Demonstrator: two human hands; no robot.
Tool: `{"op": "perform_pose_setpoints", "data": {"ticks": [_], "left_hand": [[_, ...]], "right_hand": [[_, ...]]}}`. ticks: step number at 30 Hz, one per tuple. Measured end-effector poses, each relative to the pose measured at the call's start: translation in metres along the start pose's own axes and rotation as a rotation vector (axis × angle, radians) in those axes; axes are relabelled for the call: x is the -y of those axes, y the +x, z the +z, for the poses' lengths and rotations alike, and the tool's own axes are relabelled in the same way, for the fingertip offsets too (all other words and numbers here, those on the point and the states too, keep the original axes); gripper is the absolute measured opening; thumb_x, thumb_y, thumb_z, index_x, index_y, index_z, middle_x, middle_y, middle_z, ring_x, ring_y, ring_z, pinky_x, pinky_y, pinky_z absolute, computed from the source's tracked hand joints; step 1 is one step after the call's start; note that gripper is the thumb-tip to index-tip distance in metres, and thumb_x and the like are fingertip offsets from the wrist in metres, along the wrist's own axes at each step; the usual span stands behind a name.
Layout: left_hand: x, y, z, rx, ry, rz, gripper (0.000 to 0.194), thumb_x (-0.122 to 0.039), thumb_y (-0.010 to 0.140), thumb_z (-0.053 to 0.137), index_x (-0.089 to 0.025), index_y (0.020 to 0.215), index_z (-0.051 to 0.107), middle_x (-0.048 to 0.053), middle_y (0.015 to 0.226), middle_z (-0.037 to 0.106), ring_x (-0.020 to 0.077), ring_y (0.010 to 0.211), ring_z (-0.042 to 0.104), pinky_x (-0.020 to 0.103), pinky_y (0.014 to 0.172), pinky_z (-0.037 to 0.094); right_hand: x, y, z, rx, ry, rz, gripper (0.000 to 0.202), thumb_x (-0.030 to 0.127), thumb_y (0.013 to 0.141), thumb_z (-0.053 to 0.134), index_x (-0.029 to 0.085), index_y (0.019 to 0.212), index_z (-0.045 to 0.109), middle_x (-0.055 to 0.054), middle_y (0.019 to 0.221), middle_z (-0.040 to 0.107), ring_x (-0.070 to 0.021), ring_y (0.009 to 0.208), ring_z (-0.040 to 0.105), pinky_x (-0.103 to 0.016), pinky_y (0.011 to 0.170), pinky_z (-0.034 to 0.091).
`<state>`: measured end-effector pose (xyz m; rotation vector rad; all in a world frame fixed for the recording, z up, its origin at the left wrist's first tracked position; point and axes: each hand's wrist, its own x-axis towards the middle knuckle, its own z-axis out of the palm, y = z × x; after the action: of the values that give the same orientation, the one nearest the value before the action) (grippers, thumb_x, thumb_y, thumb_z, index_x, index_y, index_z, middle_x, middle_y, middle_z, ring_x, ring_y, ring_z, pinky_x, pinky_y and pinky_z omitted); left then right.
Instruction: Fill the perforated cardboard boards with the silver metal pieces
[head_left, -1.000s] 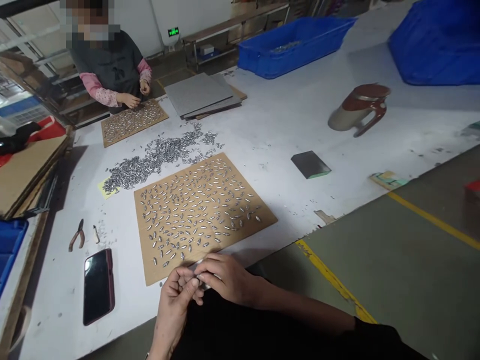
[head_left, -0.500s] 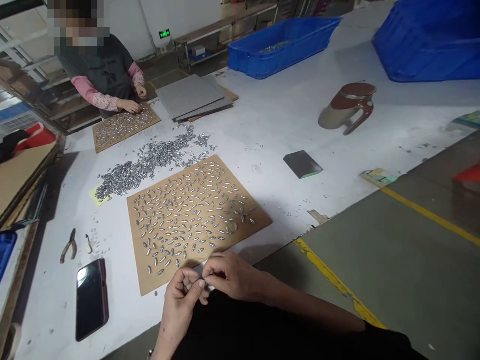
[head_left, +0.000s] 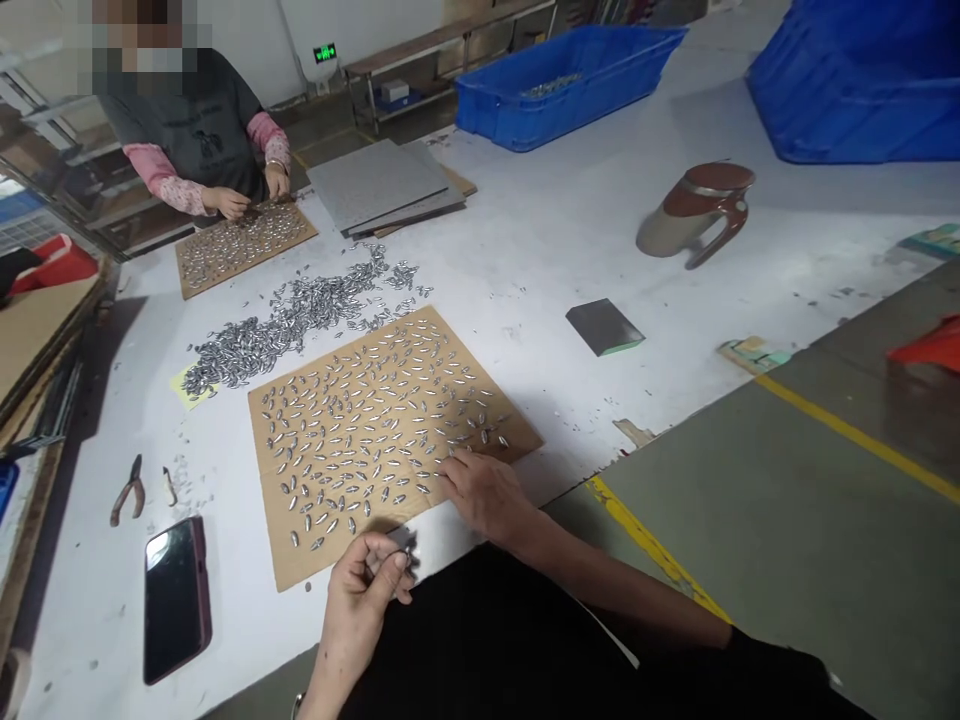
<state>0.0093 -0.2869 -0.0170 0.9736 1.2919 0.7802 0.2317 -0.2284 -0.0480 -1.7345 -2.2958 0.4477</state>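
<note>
A brown cardboard sheet point(head_left: 281, 560) lies before me, covered with many small silvery spindle-shaped metal pieces point(head_left: 365, 440) set apart from each other. Just off its near edge, my left hand point(head_left: 367, 580) is closed, thumb against forefinger, pinching a small dark metal piece point(head_left: 408, 556) that is mostly hidden. My right hand point(head_left: 484, 492) reaches over the sheet's lower right part, palm down. Its fingers are bent together, and their tips are at the cardboard beside the pieces; what they hold, if anything, is hidden.
Beyond the sheet spreads a loose heap of metal pieces point(head_left: 300, 315). Pliers point(head_left: 129, 492) and a phone point(head_left: 177, 600) lie at left. A dark block point(head_left: 604, 327), a mug point(head_left: 697, 212) and a blue bin point(head_left: 555, 100) stand right. Across the table a co-worker's hands point(head_left: 229, 203) work over another board point(head_left: 247, 245).
My right hand has left my left hand and moved up and right onto the cardboard. My left hand stays nearly in place, still pinching. The co-worker's hands have shifted slightly.
</note>
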Motion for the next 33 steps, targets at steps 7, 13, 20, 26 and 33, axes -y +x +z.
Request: {"op": "perform_pose_setpoints", "data": {"ticks": [7, 13, 20, 26, 33], "left_hand": [[0.001, 0.000, -0.003, -0.032, 0.000, -0.004, 0.040, -0.055, 0.078, 0.079, -0.018, 0.084, 0.067, 0.002, 0.065, 0.069, 0.0151, 0.056, 0.062, 0.030, 0.064, 0.053], [-0.002, 0.005, 0.004, -0.003, -0.004, 0.044, 0.035, -0.051, 0.082, 0.077, -0.018, 0.084, 0.067, 0.002, 0.067, 0.069, 0.0150, 0.059, 0.062, 0.030, 0.066, 0.053], [-0.006, 0.015, 0.018, -0.029, -0.054, 0.133, 0.031, -0.047, 0.085, 0.075, -0.018, 0.083, 0.064, 0.001, 0.068, 0.068, 0.0143, 0.061, 0.062, 0.028, 0.067, 0.053], [-0.003, 0.014, 0.017, -0.088, -0.106, 0.129, 0.039, -0.050, 0.085, 0.075, -0.018, 0.105, 0.068, 0.010, 0.097, 0.075, 0.0198, 0.079, 0.069, 0.032, 0.071, 0.057], [0.014, 0.002, 0.000, -0.104, -0.092, 0.105, 0.038, -0.055, 0.085, 0.074, -0.018, 0.093, 0.071, 0.004, 0.073, 0.068, 0.0159, 0.065, 0.062, 0.030, 0.066, 0.053]], "right_hand": [[-0.004, 0.000, 0.002, -0.047, 0.093, -0.028, 0.018, 0.020, 0.100, 0.054, 0.020, 0.085, 0.065, -0.006, 0.086, 0.067, -0.0193, 0.078, 0.063, -0.030, 0.071, 0.047], [0.016, -0.011, -0.011, -0.042, 0.512, -0.178, 0.007, 0.022, 0.096, 0.060, 0.021, 0.094, 0.066, -0.002, 0.087, 0.070, -0.0160, 0.081, 0.065, -0.026, 0.073, 0.047], [0.036, -0.012, -0.014, -0.014, 0.815, -0.189, 0.008, 0.013, 0.086, 0.061, 0.020, 0.083, 0.064, 0.003, 0.071, 0.067, -0.0123, 0.066, 0.059, -0.023, 0.065, 0.042], [0.009, 0.050, -0.030, -0.015, 0.520, -0.129, 0.014, 0.013, 0.091, 0.059, 0.018, 0.080, 0.066, -0.001, 0.080, 0.068, -0.0139, 0.077, 0.059, -0.024, 0.072, 0.041], [-0.007, 0.105, -0.027, 0.084, 0.080, -0.150, 0.022, 0.017, 0.099, 0.054, 0.017, 0.083, 0.068, -0.007, 0.092, 0.069, -0.0178, 0.091, 0.060, -0.026, 0.080, 0.041]]}}
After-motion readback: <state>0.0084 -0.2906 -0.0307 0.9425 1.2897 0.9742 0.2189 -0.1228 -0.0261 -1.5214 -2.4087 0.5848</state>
